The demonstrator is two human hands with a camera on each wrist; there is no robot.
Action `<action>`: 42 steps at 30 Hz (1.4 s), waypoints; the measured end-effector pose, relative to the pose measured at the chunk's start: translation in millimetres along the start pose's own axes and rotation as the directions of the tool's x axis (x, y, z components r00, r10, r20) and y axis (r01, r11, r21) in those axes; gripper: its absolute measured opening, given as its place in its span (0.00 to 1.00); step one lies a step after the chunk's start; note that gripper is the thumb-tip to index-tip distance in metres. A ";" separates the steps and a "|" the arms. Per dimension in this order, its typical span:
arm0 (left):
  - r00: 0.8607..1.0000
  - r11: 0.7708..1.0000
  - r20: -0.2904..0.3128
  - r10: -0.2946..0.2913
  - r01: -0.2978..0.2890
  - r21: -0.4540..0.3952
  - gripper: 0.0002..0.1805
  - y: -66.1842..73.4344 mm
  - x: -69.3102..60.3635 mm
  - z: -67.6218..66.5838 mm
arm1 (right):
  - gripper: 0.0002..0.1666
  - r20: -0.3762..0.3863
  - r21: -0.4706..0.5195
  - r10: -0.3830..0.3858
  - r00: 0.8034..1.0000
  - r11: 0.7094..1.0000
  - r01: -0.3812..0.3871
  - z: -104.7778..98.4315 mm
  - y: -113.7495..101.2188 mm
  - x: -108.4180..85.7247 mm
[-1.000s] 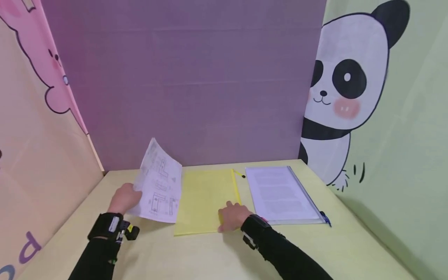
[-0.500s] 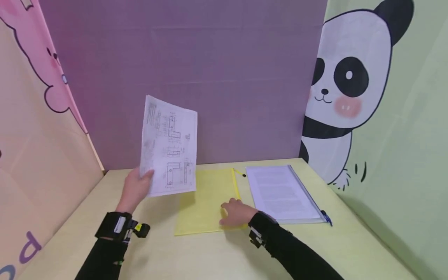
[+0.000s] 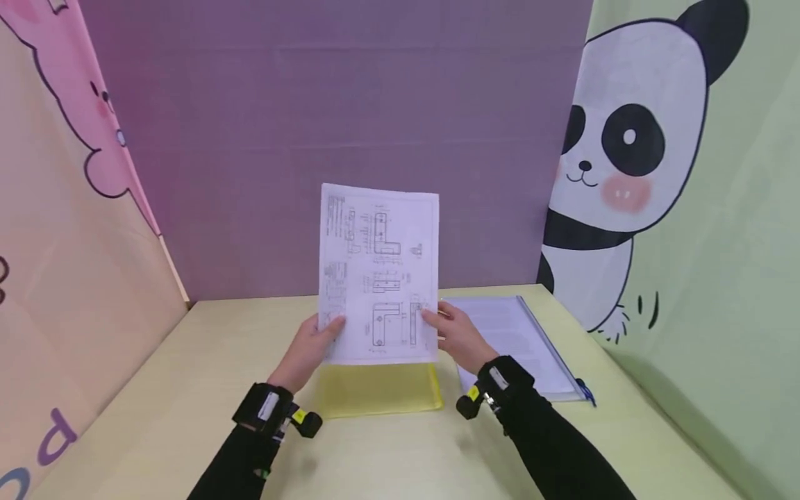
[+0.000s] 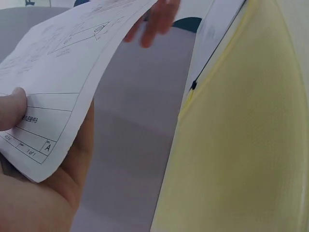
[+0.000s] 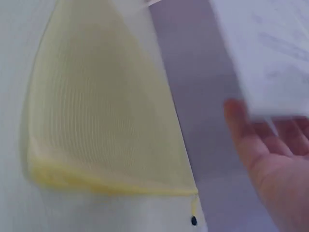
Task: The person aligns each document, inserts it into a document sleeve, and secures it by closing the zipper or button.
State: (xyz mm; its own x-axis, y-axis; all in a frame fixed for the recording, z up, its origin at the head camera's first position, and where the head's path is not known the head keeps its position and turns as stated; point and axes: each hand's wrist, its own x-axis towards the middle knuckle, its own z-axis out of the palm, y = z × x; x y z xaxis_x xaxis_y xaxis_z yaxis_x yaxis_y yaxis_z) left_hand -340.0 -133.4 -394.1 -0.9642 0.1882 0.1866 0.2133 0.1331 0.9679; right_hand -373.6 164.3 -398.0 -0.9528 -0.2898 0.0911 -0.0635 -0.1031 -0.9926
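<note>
In the head view, a white sheet of paper [image 3: 356,278] printed with technical drawings is held upright above the table. My left hand [image 3: 308,351] pinches its lower left part, thumb on the printed face, fingers behind, as the left wrist view also shows. At the right edge is my right hand [image 3: 462,337], its thumb over the printed face and its fingers loosely extended. The right wrist view is blurred there, so firm contact is unclear. Below and behind the paper, a yellow zip folder [image 3: 381,390] lies flat, its upper part hidden in the head view.
A clear zip folder [image 3: 519,340] with a printed page inside lies on the right of the wooden table [image 3: 231,389], partly behind my right hand. A purple panel [image 3: 312,104] stands at the table's back edge, with decorated walls on both sides.
My left hand has lifted the paper from beside the yellow folder and carried it right to the middle. My right hand has left the yellow folder and risen to the paper's right edge.
</note>
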 end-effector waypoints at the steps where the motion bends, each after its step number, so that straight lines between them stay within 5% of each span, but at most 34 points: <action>1: 1.000 1.000 0.016 0.001 -0.001 -0.018 0.22 -0.5 0.1 5.0 | 0.29 0.016 0.060 0.005 1.000 0.998 -0.006 -1.4 0.0 -1.7; 5: 0.999 0.998 0.047 0.015 -0.012 -0.066 0.22 -2.0 2.6 21.6 | 0.23 0.081 0.202 0.013 0.997 0.979 -0.029 -4.1 1.8 -9.0; 13: 0.996 0.996 0.085 0.038 -0.031 -0.082 0.19 -8.9 6.9 34.8 | 0.24 0.147 0.153 0.035 0.989 0.987 -0.057 -15.6 5.5 -12.8; 17: 0.991 0.999 0.131 -0.002 0.006 -0.032 0.19 -12.9 7.7 39.6 | 0.23 0.056 0.032 0.049 0.997 0.998 -0.051 -21.4 6.2 -13.0; 21: 0.972 0.995 0.222 -0.080 0.066 0.071 0.22 -12.8 8.7 45.1 | 0.21 -0.088 -0.131 0.051 0.995 0.989 -0.062 -32.9 5.8 -15.1; 26: 0.951 0.957 0.269 -0.154 0.075 0.281 0.22 -10.0 9.4 54.3 | 0.23 -0.175 -0.247 0.035 0.984 0.966 -0.079 -64.7 5.5 -22.8; 29: 0.961 0.868 0.241 -0.135 -0.003 0.497 0.17 -8.3 11.0 66.6 | 0.25 -0.222 -0.329 0.015 0.975 0.940 -0.089 -86.4 2.2 -29.9; 32: 0.982 0.705 0.163 -0.098 -0.047 0.707 0.13 -8.3 12.9 86.6 | 0.25 -0.276 -0.419 -0.012 0.961 0.902 -0.109 -103.9 -3.7 -37.2; 39: 0.996 0.359 -0.025 -0.084 0.054 0.932 0.18 -10.9 17.1 144.4 | 0.26 -0.330 -0.557 -0.086 0.940 0.822 -0.120 -132.4 -16.0 -53.5; 42: 0.992 0.244 -0.078 -0.095 0.099 0.965 0.25 -13.6 19.2 162.6 | 0.26 -0.354 -0.558 -0.090 0.931 0.819 -0.133 -143.1 -17.8 -59.6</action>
State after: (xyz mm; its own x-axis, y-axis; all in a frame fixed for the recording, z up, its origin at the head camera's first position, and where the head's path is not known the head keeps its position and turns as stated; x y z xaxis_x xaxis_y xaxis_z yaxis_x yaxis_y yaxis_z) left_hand -335.8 26.6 -431.0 -0.9895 0.0980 0.1066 0.1080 0.9898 0.0925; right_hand -358.2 319.5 -397.2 -0.9864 0.0759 0.1456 -0.0910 0.4852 -0.8696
